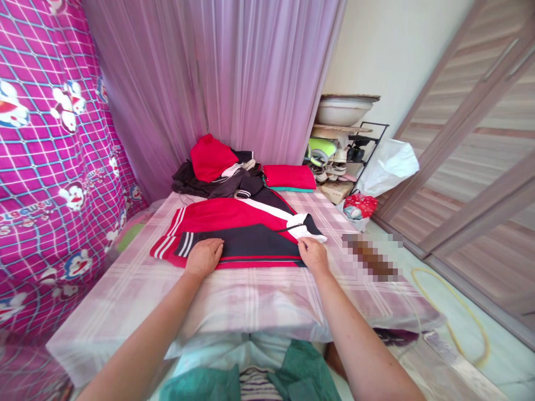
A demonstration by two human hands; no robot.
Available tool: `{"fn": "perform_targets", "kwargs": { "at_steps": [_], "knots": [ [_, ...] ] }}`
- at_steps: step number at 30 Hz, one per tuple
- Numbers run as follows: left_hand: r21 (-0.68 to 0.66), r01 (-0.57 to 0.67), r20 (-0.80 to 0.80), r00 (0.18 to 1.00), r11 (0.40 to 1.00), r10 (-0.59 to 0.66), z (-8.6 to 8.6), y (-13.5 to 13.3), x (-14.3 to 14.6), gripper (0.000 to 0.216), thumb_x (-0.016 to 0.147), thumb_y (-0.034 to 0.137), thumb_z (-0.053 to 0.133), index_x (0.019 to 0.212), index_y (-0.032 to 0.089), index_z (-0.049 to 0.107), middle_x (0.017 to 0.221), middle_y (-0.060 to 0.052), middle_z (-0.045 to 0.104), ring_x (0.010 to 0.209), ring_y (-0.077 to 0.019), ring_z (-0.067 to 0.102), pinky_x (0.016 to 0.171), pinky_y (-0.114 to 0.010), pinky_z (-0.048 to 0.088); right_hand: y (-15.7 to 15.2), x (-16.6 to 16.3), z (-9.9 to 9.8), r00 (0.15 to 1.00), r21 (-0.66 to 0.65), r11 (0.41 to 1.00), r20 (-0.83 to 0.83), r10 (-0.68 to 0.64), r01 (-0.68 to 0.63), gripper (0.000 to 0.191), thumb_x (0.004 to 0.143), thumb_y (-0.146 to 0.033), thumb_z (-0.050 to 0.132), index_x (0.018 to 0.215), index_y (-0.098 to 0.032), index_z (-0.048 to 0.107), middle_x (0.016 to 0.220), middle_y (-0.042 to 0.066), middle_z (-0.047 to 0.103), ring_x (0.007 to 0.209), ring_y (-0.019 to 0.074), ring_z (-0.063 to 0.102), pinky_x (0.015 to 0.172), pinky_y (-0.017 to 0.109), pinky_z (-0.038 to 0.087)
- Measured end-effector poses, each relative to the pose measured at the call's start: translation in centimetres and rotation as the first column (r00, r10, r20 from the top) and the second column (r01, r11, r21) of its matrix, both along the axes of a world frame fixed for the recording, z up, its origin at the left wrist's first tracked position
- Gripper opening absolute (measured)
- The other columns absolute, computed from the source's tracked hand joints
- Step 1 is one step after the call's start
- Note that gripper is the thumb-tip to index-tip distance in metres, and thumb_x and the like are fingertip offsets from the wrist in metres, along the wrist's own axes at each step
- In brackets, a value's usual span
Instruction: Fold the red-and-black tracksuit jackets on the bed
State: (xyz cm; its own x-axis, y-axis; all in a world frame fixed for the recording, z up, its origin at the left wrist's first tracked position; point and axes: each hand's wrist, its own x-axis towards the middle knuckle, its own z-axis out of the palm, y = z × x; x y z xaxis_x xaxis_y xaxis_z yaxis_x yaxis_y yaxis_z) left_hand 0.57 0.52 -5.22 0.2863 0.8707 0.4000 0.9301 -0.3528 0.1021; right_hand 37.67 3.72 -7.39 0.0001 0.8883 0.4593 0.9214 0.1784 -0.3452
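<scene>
A red, navy and white track jacket (259, 242) lies on the table in front of me, with white stripes near its cuffs. One navy sleeve is laid lengthwise across the red body. My left hand (204, 257) grips this sleeve close to its striped cuff, fingers curled on the cloth. At the other end, beside the white and navy collar (307, 227), my right hand (314, 256) is closed on the jacket's near edge. The fingertips of both hands are partly hidden in the fabric.
The table (125, 301) wears a checked cloth under clear plastic. A pile of dark and red clothes (213, 159) and a folded red garment (290, 177) sit at its back. Beyond stand a shoe rack (355, 147) and a white bag (390, 164). Curtains (251, 72) hang behind.
</scene>
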Motion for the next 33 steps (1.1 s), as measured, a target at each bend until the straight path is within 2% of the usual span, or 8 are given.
{"fn": "perform_targets", "kwargs": {
  "at_steps": [11,21,33],
  "knots": [
    [-0.021,-0.011,0.015,1.0,1.0,0.011,0.17,-0.22,0.21,0.045,0.098,0.031,0.031,0.11,0.019,0.072,0.113,-0.009,0.074,0.104,-0.0235,0.069,0.097,-0.039,0.052,-0.2,-0.02,0.18,1.0,-0.001,1.0,0.002,-0.008,0.008,0.032,0.088,-0.026,0.044,0.09,-0.022,0.076,0.094,0.009,0.076,0.087,0.0236,0.067,0.08,0.031,0.047],
    [-0.025,-0.02,0.043,0.999,0.999,0.021,-0.15,-0.16,0.21,0.042,0.097,0.03,0.034,0.11,0.016,0.072,0.113,-0.011,0.074,0.106,-0.0236,0.068,0.098,-0.039,0.051,-0.15,-0.16,0.12,0.998,0.008,0.999,0.051,-0.039,0.039,0.029,0.087,-0.025,0.048,0.084,-0.021,0.076,0.087,0.007,0.076,0.081,0.0204,0.065,0.073,0.027,0.044],
    [-0.002,-0.014,0.037,0.999,1.0,0.014,-0.24,-0.07,0.07,0.042,0.098,0.03,0.033,0.108,0.017,0.072,0.111,-0.01,0.075,0.102,-0.0229,0.069,0.096,-0.038,0.052,0.16,0.04,-0.46,1.0,0.036,0.999,0.019,-0.02,0.02,0.03,0.087,-0.025,0.048,0.089,-0.021,0.077,0.092,0.008,0.076,0.085,0.0209,0.066,0.077,0.028,0.045]
  ]
}}
